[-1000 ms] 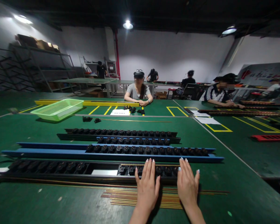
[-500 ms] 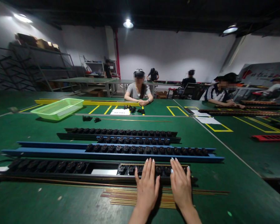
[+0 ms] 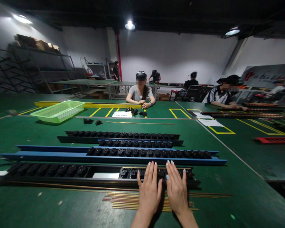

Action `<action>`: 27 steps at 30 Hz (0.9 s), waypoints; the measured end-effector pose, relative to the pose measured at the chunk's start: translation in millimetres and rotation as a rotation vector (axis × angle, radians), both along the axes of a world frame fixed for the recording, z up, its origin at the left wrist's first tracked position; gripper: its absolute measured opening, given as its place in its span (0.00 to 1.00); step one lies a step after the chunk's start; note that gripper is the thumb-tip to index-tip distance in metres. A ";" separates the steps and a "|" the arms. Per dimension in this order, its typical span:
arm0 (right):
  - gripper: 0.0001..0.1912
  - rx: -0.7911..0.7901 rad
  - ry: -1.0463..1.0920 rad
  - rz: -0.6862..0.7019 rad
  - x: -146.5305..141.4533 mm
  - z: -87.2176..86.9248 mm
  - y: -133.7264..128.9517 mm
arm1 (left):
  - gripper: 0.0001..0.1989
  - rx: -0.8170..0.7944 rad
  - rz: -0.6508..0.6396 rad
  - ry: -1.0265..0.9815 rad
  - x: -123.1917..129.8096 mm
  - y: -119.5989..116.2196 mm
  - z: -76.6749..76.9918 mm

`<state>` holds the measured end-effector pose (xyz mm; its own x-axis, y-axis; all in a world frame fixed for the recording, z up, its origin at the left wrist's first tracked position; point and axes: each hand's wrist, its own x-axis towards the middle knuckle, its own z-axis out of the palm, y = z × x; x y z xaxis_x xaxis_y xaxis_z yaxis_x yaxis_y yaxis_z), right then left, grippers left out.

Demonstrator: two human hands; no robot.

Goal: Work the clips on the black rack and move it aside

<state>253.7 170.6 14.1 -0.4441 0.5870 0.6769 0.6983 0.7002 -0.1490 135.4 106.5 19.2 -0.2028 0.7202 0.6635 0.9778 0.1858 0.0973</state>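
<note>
My left hand [image 3: 149,191] lies flat with its fingers stretched over the right-hand group of black socket modules [image 3: 124,173] in the nearest black channel [image 3: 104,182]. Just to its right, my right hand [image 3: 177,191] rests the same way, fingers straight, on modules of that group. A thin brass rod [image 3: 130,167] runs along the far side of these modules, partly hidden by my fingertips. Left of them, a pale stretch [image 3: 106,175] shows in the channel, then another group of black modules [image 3: 61,171]. Several loose brass rods [image 3: 123,199] lie under my wrists.
Beyond sit a blue channel [image 3: 49,155] with black modules and a black channel [image 3: 78,139]. A green basket [image 3: 59,111], a yellow channel [image 3: 104,104] and black parts [image 3: 87,121] lie farther back. A co-worker [image 3: 139,91] sits opposite; others work behind and at right.
My right hand has slid left along the modules, closer to my left hand. My left hand has stayed in place. A person in the background has shifted right.
</note>
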 end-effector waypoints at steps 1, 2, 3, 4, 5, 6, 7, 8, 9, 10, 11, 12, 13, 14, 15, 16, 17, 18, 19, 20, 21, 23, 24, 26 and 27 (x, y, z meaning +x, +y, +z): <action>0.27 -0.003 -0.009 0.004 -1.5 -1.4 -1.0 | 0.28 -0.002 0.000 0.000 -0.1 0.3 -0.9; 0.27 -0.004 -0.013 0.006 -2.7 -2.7 -1.6 | 0.28 -0.003 0.000 -0.001 -0.2 0.5 -1.6; 0.27 -0.003 -0.014 0.005 -3.5 -3.8 -2.0 | 0.28 -0.003 -0.001 -0.001 -0.3 0.6 -2.1; 0.26 -0.001 -0.011 0.001 -4.2 -4.5 -2.1 | 0.28 -0.003 -0.002 0.000 -0.3 0.7 -2.3; 0.26 0.002 -0.005 -0.003 -4.7 -4.9 -2.1 | 0.27 -0.003 -0.002 0.000 -0.3 0.7 -2.3; 0.27 0.005 -0.001 -0.007 -5.2 -4.8 -2.0 | 0.27 -0.001 -0.003 0.000 -0.3 0.6 -1.9; 0.27 0.007 0.002 -0.010 -5.8 -4.2 -2.0 | 0.27 0.000 -0.004 0.001 -0.2 0.4 -1.3; 0.27 0.010 0.002 -0.012 -6.6 -3.3 -2.1 | 0.27 0.003 -0.005 0.002 -0.2 0.2 -0.5; 0.28 0.013 -0.004 -0.008 -7.6 -2.0 -2.3 | 0.27 0.005 -0.006 0.003 -0.3 -0.1 0.4; 0.28 0.017 -0.017 -0.001 -9.0 -0.5 -2.7 | 0.27 0.008 -0.009 0.006 -0.4 -0.5 1.4; 0.29 0.023 -0.034 0.007 -10.5 1.0 -3.2 | 0.27 0.010 -0.013 0.009 -0.5 -0.9 2.5; 0.29 0.031 -0.056 0.017 -12.2 2.6 -3.9 | 0.27 0.006 -0.017 0.012 -0.7 -1.3 3.4; 0.30 0.041 -0.079 0.025 -13.9 4.0 -4.6 | 0.27 0.001 -0.018 0.015 -0.8 -1.7 4.3; 0.30 0.052 -0.101 0.030 -15.5 5.2 -5.4 | 0.27 -0.006 -0.019 0.018 -1.0 -2.1 5.0; 0.31 0.062 -0.119 0.031 -17.0 6.2 -6.1 | 0.27 -0.014 -0.018 0.021 -1.1 -2.4 5.5; 0.31 0.069 -0.133 0.030 -18.1 7.0 -6.7 | 0.27 -0.020 -0.017 0.023 -1.2 -2.7 5.9; 0.31 0.073 -0.143 0.029 -19.1 7.7 -7.3 | 0.27 -0.023 -0.016 0.026 -1.2 -2.8 6.2; 0.31 0.074 -0.147 0.025 -19.8 8.1 -7.8 | 0.27 -0.022 -0.016 0.028 -1.2 -2.9 6.3; 0.31 0.073 -0.147 0.021 -20.3 8.6 -8.3 | 0.27 -0.018 -0.018 0.029 -1.1 -2.9 6.4; 0.31 0.071 -0.145 0.018 -20.8 8.9 -8.7 | 0.27 -0.016 -0.019 0.031 -1.0 -2.9 6.4; 0.31 0.068 -0.139 0.014 -21.3 9.3 -9.2 | 0.27 -0.013 -0.019 0.032 -1.0 -2.8 6.3; 0.32 0.065 -0.120 0.002 -22.4 10.0 -10.4 | 0.27 -0.010 -0.012 0.037 -1.1 -2.6 5.9; 0.32 0.064 -0.109 -0.006 -23.0 10.3 -11.1 | 0.27 -0.010 -0.009 0.041 -1.2 -2.4 5.5; 0.32 0.061 -0.096 -0.018 -24.2 10.7 -12.9 | 0.27 -0.007 -0.005 0.044 -1.5 -1.7 4.3; 0.32 0.063 -0.099 -0.017 -24.7 10.8 -13.8 | 0.28 -0.001 -0.004 0.043 -1.7 -1.2 3.5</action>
<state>229.0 156.8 25.0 -0.5011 0.5530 0.6657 0.7195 0.6936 -0.0346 133.7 105.3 22.7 -0.1712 0.7215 0.6709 0.9818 0.1819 0.0549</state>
